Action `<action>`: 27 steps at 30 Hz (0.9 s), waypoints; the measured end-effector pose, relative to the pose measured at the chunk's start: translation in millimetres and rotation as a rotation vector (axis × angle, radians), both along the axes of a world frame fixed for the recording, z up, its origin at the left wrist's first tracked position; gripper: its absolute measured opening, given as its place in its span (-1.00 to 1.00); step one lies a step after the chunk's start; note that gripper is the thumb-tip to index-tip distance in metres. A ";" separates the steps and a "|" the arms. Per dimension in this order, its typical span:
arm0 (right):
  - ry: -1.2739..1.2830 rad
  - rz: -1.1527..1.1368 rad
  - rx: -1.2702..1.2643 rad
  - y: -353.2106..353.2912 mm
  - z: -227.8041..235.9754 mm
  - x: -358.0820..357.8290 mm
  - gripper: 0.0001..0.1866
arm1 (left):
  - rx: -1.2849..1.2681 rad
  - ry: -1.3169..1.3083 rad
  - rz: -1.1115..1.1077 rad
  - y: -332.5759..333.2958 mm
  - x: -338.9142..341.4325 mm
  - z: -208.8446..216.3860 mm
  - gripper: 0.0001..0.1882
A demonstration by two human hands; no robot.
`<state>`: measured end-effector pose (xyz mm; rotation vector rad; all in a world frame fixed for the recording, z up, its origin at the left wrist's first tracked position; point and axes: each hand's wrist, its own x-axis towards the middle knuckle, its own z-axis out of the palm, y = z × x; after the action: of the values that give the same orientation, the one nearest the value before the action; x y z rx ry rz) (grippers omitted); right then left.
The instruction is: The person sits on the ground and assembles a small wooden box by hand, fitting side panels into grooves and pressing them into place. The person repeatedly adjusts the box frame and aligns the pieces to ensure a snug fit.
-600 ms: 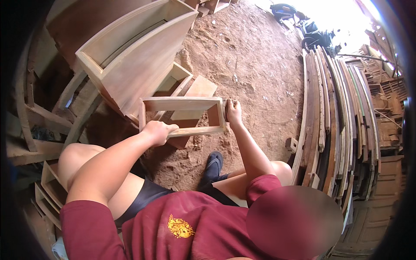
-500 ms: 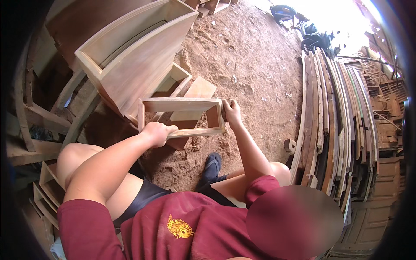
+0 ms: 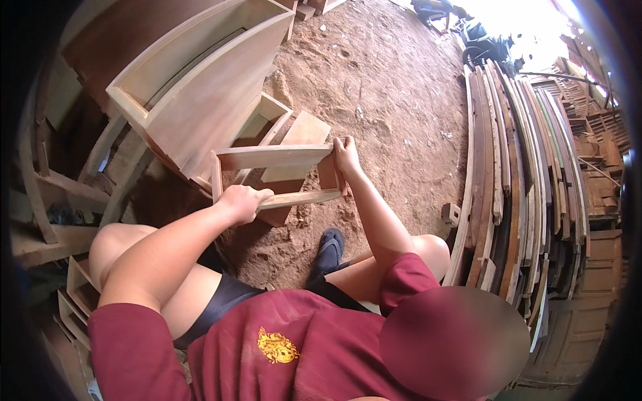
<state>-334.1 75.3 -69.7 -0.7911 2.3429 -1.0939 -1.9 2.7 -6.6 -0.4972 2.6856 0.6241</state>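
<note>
Wooden frame [image 3: 277, 158] joined on four sides, no panel across its middle

The wooden frame lies in front of the person's bent knees, above the dirt floor [image 3: 388, 100]; whether anything beneath supports it cannot be told. The left hand [image 3: 239, 204] is closed around its near side, thumb along the upper edge, the other fingers mostly hidden. The right hand [image 3: 346, 157] is at the right end, by the far corner, with its fingers bent; whether it pinches the wood, or something against it, cannot be made out.

As for progress, the four sides appear assembled into a box shape. The middle is open: a flat board [image 3: 306, 130] shows partly through it. How much of the surface is finished, and how much remains, the view does not settle.

Beyond the frame are a small open box [image 3: 269, 115] and a tall wooden carcass [image 3: 207, 100]; stacked planks [image 3: 478, 180] line the right.
</note>
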 end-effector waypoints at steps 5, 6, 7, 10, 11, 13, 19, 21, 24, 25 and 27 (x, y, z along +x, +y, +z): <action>-0.199 0.062 0.016 26.5 9.9 20.0 -0.54 | 0.011 -0.010 0.031 2.1 2.6 -1.4 -0.43; -0.097 0.123 0.039 45.2 -0.5 15.3 -0.50 | 0.005 -0.029 0.013 3.1 -3.4 1.8 -0.36; 0.002 0.206 0.065 54.9 -4.6 17.8 -0.46 | 0.002 -0.033 -0.001 2.2 -4.6 1.9 -0.34; -0.164 0.121 0.096 78.1 0.8 40.0 -0.45 | 0.000 -0.040 -0.006 -0.7 -1.1 -0.8 -0.28; -0.208 0.091 0.080 77.6 9.5 47.1 -0.47 | -0.002 -0.037 0.006 -1.9 1.1 -2.6 -0.26; -0.073 0.076 0.025 84.2 2.4 40.9 -0.52 | 0.005 -0.034 0.000 -0.1 -3.2 -1.3 -0.25; 0.091 0.005 0.064 35.2 14.6 38.4 -0.51 | 0.025 0.027 0.019 -1.9 5.7 -12.5 -0.28; -0.058 0.031 -0.005 16.2 19.3 42.1 -0.48 | 0.057 0.010 0.047 0.1 13.3 -2.5 -0.38; -0.048 0.001 -0.026 9.6 0.8 1.2 -0.49 | 0.049 0.040 -0.021 -0.1 0.1 7.6 -0.46; -0.115 0.048 -0.001 6.4 -3.4 -12.6 -0.46 | 0.033 0.077 -0.028 0.3 1.4 -2.6 -0.31; -0.172 0.075 -0.003 3.9 -5.0 -13.5 -0.43 | 0.042 0.040 -0.024 2.7 2.8 -4.3 -0.32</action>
<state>-347.6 79.2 -74.7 -0.7489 2.1527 -1.0892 0.9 5.4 -10.9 -0.4457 2.7058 0.6888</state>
